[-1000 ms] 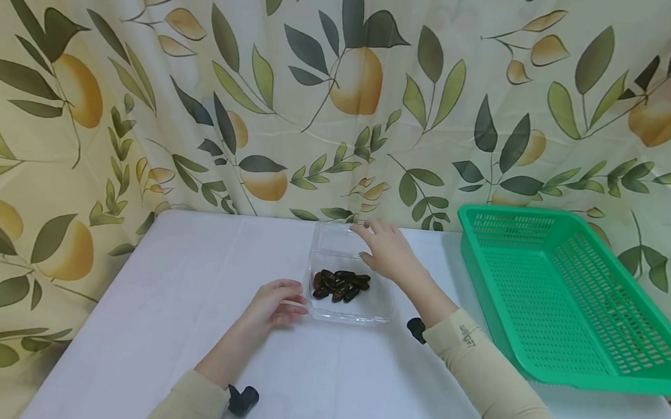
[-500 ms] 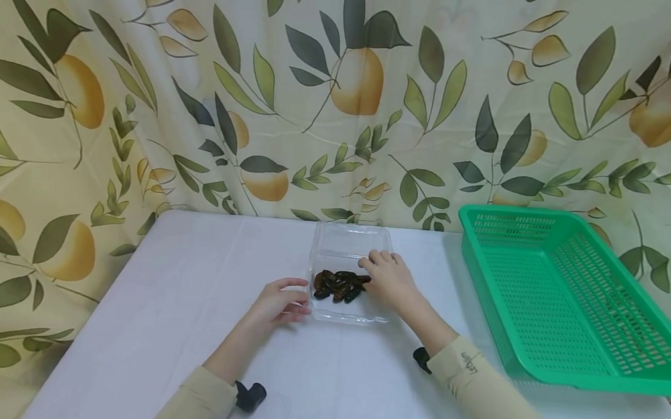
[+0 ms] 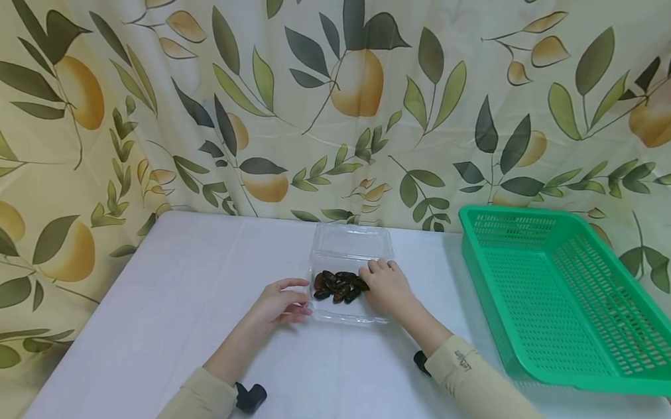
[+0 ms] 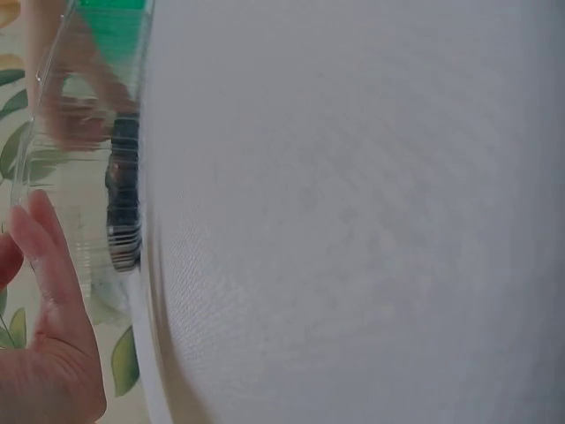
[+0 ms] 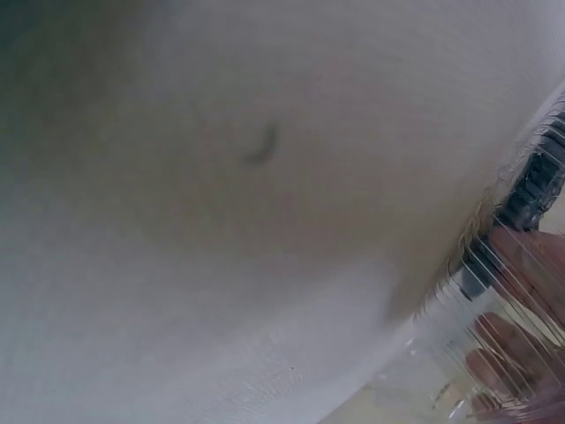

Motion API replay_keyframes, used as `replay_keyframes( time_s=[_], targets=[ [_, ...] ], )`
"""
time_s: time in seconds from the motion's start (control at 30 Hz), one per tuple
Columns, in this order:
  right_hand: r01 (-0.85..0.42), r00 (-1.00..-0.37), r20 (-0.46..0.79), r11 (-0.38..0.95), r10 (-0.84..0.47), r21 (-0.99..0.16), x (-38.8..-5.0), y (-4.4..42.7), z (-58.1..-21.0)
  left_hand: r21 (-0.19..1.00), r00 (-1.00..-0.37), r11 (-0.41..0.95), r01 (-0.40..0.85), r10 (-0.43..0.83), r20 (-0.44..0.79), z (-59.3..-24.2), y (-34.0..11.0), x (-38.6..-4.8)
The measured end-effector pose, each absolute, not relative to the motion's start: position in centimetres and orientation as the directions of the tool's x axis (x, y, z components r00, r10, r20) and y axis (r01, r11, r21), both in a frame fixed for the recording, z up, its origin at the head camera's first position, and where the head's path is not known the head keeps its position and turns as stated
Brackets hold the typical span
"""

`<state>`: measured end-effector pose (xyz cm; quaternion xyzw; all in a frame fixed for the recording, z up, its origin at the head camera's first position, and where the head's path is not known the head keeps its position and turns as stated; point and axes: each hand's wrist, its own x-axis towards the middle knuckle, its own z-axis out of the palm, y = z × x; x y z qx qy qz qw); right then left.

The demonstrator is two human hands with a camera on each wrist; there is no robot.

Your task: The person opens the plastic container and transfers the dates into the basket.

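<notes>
Several dark brown dates (image 3: 337,284) lie heaped in a clear plastic clamshell box (image 3: 338,313) on the table, its lid (image 3: 352,241) folded back away from me. My right hand (image 3: 388,289) reaches in over the box's right side and pinches a date at the heap's right end. Through the ribbed wall in the right wrist view, a digit (image 5: 528,256) lies against a dark date (image 5: 477,265), and other fingers are curled below it. At the box's left front corner, my left hand (image 3: 279,303) rests with loosely bent fingers against the wall.
A large green perforated basket (image 3: 496,317) stands on the right of the white-covered table (image 3: 186,270). Behind the table hangs a curtain (image 3: 199,124) printed with fruit and leaves. Black wrist cameras sit at both sleeve cuffs.
My right hand has come down from beside the raised lid to the right end of the dates, its fingers curling in. The left hand stays almost still at the box's left side.
</notes>
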<state>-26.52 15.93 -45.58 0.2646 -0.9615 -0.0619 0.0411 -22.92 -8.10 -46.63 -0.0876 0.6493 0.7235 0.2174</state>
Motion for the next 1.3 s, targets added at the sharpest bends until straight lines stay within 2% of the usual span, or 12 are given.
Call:
replay_keyframes(
  time_s=[0.47,0.7,1.3],
  targets=[
    [-0.497,-0.860,0.025,0.848,-0.509,0.183,-26.5,15.6,-45.9,0.898,-0.890,-0.054,-0.436,0.173,-0.422,-47.1,-7.9,-23.2],
    [-0.477,-0.876,0.000,0.866,-0.483,0.152,-26.6,15.5,-46.0,0.900,-0.892,-0.055,-0.432,0.176,-0.417,-47.1,-7.9,-23.1],
    [-0.510,-0.827,0.180,0.845,-0.533,0.161,-26.3,15.8,-45.0,0.902,-0.895,-0.048,-0.430,0.159,-0.418,-46.8,-7.8,-22.8]
  ],
)
